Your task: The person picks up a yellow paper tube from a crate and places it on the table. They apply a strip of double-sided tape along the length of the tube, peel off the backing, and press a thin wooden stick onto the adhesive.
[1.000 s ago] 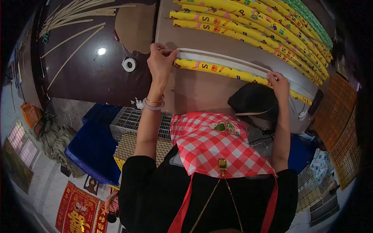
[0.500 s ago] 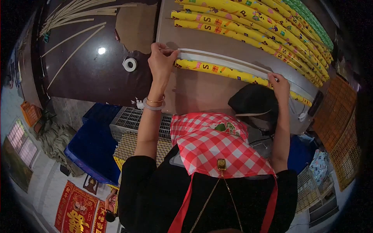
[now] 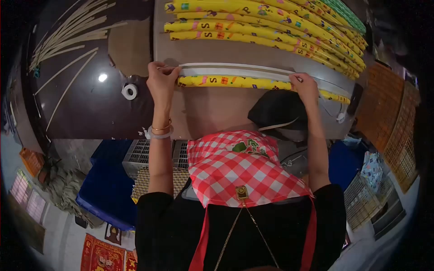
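Observation:
A partly rolled sheet of yellow printed wrapping paper lies across the table in front of me. Along its far side runs a long, narrow white strip with a brownish line along it. My left hand is closed in a pinch at the strip's left end, just beyond the roll's end. Farther right, my right hand pinches the strip too, its fingers over the yellow roll. Whether its fingertips also grip the paper cannot be made out.
Several yellow wrapping-paper rolls lie at the back, with green ones behind. Loose beige strips, brown cardboard and a tape roll are on the left. A black bag-like thing sits near the front edge.
The whole view has shifted, so the table and rolls appear farther left. Both hands keep their pinch on the strip, with little movement relative to the yellow roll.

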Demonstrator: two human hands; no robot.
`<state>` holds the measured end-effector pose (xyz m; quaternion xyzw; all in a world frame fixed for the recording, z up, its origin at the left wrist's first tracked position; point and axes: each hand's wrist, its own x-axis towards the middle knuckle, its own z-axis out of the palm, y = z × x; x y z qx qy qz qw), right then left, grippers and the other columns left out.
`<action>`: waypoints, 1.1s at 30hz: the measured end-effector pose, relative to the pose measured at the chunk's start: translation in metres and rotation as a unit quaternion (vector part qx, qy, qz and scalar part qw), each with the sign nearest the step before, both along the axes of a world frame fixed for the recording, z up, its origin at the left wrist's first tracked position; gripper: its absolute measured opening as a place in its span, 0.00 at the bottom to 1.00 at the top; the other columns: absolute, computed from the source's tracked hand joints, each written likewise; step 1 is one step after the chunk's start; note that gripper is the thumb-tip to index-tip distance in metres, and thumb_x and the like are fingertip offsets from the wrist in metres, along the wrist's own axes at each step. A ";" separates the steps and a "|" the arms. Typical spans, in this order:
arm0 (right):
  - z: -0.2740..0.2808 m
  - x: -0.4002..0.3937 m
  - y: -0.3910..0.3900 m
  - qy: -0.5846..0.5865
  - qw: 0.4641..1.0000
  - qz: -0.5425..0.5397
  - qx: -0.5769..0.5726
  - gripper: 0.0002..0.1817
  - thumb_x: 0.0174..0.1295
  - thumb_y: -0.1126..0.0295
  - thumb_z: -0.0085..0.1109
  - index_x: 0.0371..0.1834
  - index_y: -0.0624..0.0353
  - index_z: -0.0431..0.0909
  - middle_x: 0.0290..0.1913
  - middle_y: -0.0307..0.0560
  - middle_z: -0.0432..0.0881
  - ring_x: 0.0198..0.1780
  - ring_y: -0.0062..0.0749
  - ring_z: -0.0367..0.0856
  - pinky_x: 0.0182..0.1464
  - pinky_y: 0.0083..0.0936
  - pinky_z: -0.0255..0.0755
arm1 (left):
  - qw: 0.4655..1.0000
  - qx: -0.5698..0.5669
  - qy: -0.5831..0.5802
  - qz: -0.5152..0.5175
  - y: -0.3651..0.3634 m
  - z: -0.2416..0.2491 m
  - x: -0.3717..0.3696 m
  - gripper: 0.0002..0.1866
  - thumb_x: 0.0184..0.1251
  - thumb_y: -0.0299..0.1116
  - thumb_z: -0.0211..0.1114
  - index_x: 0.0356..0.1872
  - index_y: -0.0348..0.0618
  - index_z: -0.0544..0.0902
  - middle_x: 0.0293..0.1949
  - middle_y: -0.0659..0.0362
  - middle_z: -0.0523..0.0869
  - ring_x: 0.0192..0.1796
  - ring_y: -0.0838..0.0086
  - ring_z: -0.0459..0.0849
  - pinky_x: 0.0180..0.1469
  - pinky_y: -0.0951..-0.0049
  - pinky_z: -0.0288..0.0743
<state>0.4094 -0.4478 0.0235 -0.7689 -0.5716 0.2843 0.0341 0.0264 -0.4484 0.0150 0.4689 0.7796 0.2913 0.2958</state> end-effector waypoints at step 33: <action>-0.013 -0.011 -0.002 -0.121 0.992 0.004 0.046 0.11 0.49 0.58 0.60 0.28 0.53 0.80 0.32 0.46 0.79 0.34 0.41 0.79 0.34 0.36 0.73 | 0.999 -0.041 -0.011 -0.005 0.003 -0.004 -0.003 0.21 0.45 0.31 0.70 0.37 0.36 0.69 0.26 0.57 0.84 0.30 0.74 0.83 0.35 0.77 0.74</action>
